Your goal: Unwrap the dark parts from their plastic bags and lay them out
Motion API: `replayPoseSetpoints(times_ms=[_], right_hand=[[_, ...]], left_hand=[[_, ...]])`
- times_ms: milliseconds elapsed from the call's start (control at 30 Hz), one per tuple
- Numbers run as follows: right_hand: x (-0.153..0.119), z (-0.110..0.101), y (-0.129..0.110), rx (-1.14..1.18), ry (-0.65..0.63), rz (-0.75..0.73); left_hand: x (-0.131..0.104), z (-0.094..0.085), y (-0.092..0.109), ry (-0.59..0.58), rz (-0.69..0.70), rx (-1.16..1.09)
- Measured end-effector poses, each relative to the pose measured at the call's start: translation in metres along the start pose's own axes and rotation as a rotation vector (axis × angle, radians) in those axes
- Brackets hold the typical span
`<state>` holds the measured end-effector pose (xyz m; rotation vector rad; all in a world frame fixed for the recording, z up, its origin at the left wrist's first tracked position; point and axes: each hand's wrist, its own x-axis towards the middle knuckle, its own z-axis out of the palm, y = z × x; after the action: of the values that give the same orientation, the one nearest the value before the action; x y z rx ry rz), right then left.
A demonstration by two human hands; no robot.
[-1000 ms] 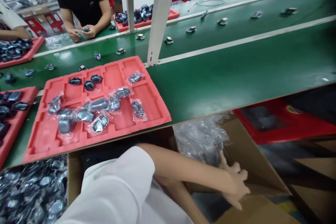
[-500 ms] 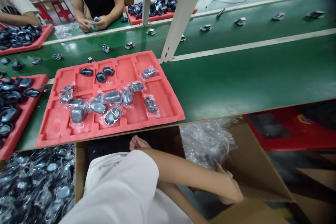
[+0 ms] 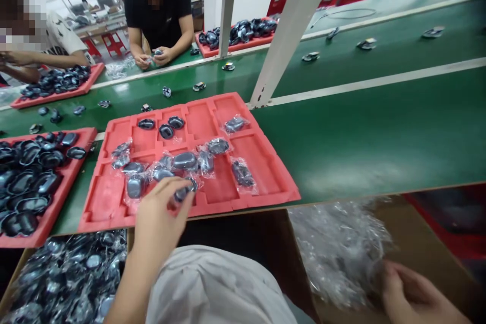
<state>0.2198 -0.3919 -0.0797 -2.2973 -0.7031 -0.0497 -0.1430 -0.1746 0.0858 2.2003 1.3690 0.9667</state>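
My left hand (image 3: pixel 163 207) reaches over the front edge of the red foam tray (image 3: pixel 102 197), thumb and fingers closed round a dark blue plastic shell (image 3: pixel 182 192). Several similar shells lie in the tray; wrapped ones such as this shell (image 3: pixel 185 161) are in clear film, and a bare black-rimmed shell (image 3: pixel 166 131) sits farther back. At lower right, below the table edge, my right hand (image 3: pixel 413 291) has its fingers bent together against a heap of clear plastic bags (image 3: pixel 341 248). What its fingertips hold, if anything, I cannot make out.
Another red tray (image 3: pixel 81 162) heaped with shells stands at left, above a box of wrapped shells (image 3: pixel 91 268). Small parts lie along the green conveyor (image 3: pixel 266 68) behind a slanted white post (image 3: pixel 288 25). Two people sit across it, one in a black shirt (image 3: pixel 159 10).
My left hand has come up from below the table edge and closed on a shell in the tray. The right hand now shows by the plastic bags. The view has shifted, moving the scene down and right.
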Motion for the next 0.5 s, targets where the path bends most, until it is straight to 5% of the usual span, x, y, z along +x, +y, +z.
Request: replayPoseSetpoints(times_ms=[67,133,267,400,500], right_hand=[[-0.009,0.003,-0.066,0.110,0.006,-0.121],[-0.016,0.009,-0.139,0.248,0.007,-0.402],[-0.021,0.024,-0.262,0.539,-0.264,-1.023],[-0.027,0.041,-0.318,0.418,-0.578,-1.260],[-0.042,0.055,-0.323,0.556,-0.572,-1.128]], left_hand=[[0.004,-0.003,-0.030,-0.014,-0.043,0.065],[0.003,0.003,-0.045,-0.025,-0.062,0.068],[-0.001,0.006,-0.043,0.022,0.053,0.060],[-0.005,-0.005,-0.028,0.100,0.203,-0.018],[-0.011,0.002,-0.020,0.272,0.041,-0.185]])
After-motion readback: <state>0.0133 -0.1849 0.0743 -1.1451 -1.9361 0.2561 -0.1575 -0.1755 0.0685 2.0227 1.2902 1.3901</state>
